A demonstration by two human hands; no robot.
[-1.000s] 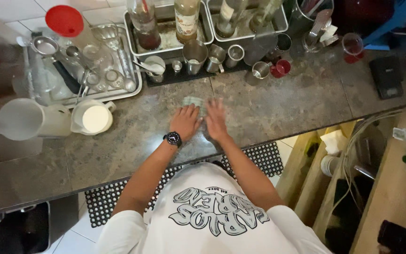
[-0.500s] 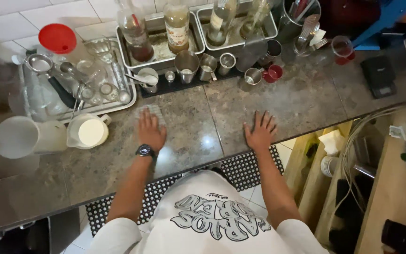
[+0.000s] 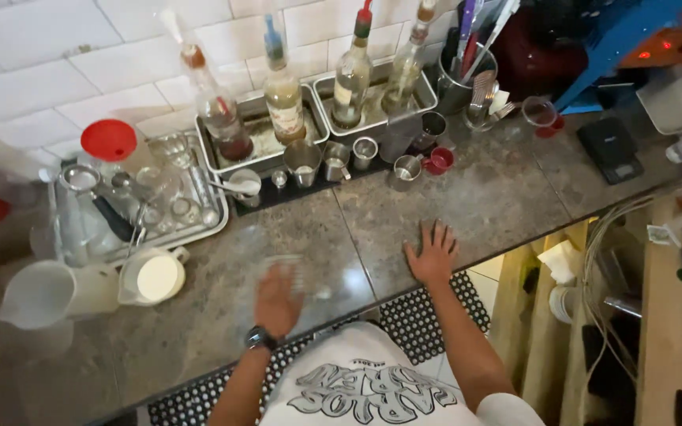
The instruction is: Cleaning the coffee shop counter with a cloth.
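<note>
Far out beyond the left fingers sits a white jug (image 3: 155, 276), with a metal tray (image 3: 213, 229) of glassware behind it. The left hand (image 3: 276, 300) hovers blurred over the stone counter (image 3: 199, 331); whether its fingers are spread or together, I can't tell. A faint smear shows at its fingertips, unclear what. Well apart, the right hand (image 3: 432, 254) lies flat on the counter, fingers fanned wide, holding nothing. Beyond those fingertips stand steel cups (image 3: 406, 168) and a red cup (image 3: 439, 160).
</note>
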